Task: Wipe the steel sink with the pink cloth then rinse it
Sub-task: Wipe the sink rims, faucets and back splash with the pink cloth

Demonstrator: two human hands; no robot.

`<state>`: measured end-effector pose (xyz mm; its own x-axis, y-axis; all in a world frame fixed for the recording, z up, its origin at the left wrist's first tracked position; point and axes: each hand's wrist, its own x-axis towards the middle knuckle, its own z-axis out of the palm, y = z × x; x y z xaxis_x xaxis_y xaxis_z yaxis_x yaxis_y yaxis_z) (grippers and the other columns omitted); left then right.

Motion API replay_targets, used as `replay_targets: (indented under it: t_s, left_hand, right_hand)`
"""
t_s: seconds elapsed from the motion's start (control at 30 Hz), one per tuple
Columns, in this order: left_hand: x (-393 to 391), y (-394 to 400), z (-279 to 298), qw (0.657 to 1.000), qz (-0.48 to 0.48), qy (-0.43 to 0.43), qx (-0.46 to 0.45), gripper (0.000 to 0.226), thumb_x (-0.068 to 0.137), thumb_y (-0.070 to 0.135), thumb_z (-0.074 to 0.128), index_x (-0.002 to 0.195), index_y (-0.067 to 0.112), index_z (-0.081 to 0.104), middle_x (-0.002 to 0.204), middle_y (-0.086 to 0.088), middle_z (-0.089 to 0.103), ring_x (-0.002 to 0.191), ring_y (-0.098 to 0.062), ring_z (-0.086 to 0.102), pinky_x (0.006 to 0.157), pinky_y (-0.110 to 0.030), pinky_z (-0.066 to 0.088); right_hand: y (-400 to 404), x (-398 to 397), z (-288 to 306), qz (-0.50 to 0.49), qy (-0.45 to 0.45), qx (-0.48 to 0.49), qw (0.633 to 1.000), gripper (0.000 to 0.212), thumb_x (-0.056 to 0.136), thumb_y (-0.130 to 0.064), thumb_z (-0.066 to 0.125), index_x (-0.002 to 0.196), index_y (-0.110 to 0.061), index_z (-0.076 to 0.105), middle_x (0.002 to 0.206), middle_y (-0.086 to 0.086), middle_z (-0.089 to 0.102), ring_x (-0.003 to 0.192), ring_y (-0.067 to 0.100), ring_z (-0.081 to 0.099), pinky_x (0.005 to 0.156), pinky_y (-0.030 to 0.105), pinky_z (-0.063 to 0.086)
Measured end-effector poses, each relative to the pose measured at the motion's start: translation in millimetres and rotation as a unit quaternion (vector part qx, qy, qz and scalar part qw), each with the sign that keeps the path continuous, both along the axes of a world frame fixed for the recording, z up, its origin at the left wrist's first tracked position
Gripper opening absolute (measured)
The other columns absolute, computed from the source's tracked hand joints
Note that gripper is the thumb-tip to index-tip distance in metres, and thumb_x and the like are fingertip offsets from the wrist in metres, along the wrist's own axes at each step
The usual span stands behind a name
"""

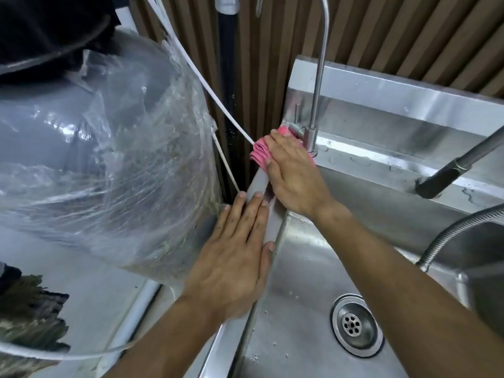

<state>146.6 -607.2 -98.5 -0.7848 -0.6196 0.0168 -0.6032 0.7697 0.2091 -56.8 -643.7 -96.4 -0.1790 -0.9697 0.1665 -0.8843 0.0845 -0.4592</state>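
Observation:
The steel sink (294, 268) fills the right half of the head view, wet, with a round drain (356, 324) in its basin. My right hand (293, 173) lies flat on the folded pink cloth (259, 152), pressing it onto the sink's back left corner beside the base of the thin steel tap (317, 85). My left hand (237, 257) rests flat, fingers together, on the sink's left rim and holds nothing.
A large grey bin lined with a clear plastic bag (109, 159) stands close against the sink's left side. A white tube (212, 96) runs down past it. A black-tipped pull-out sprayer (447, 175) and its metal hose (458, 227) hang over the right.

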Motion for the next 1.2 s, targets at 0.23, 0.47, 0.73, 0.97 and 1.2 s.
replay_targets:
  t_s: [0.23,0.47,0.73,0.97,1.2]
  left_hand:
    - [0,-5,-8,1.000,-0.010,0.028,-0.004,0.063,0.107,0.040,0.012,0.161,0.013,-0.003,0.170,-0.001,-0.013,0.155,-0.016,-0.017,0.126,-0.036,-0.008]
    - [0,-3,-4,1.000,-0.008,0.013,-0.004,0.064,0.103,0.042,0.003,0.161,0.014,-0.007,0.168,0.001,-0.018,0.154,-0.015,-0.023,0.127,-0.037,-0.009]
    - [-1,-2,-1,1.000,-0.005,0.009,-0.001,0.065,0.104,0.041,0.006,0.162,0.012,0.005,0.171,-0.002,-0.004,0.156,-0.018,-0.012,0.127,-0.039,-0.003]
    - [1,-3,-3,1.000,-0.002,0.005,0.005,0.065,0.103,0.045,0.000,0.162,0.017,-0.003,0.170,0.004,-0.013,0.154,-0.011,-0.022,0.128,-0.039,-0.005]
    - [1,-2,-1,1.000,0.008,-0.015,0.010,0.066,0.100,0.048,-0.004,0.160,0.022,-0.014,0.166,0.009,-0.025,0.149,-0.007,-0.032,0.126,-0.036,-0.012]
  right_hand:
    - [-16,-5,4,0.000,0.043,0.041,0.998,0.055,0.112,-0.034,0.029,0.162,-0.012,0.025,0.171,0.007,0.017,0.159,0.020,0.005,0.124,0.025,-0.006]
    - [-29,6,13,-0.070,0.015,0.026,0.997,0.052,0.112,-0.029,0.033,0.160,-0.010,0.030,0.169,0.008,0.024,0.159,0.023,0.012,0.128,0.034,0.006]
    - [-18,12,7,-0.043,0.033,0.026,0.998,0.053,0.112,-0.033,0.031,0.159,-0.008,0.032,0.169,0.012,0.025,0.159,0.026,0.012,0.125,0.029,-0.001]
    - [-48,-4,7,-0.057,0.032,0.023,0.998,0.054,0.110,-0.033,0.035,0.158,-0.008,0.035,0.167,0.012,0.029,0.157,0.026,0.016,0.126,0.034,0.006]
    - [8,0,-7,-0.006,-0.033,-0.039,0.999,0.050,0.111,-0.035,0.037,0.158,-0.018,0.037,0.167,0.002,0.032,0.157,0.014,0.018,0.130,0.033,0.008]
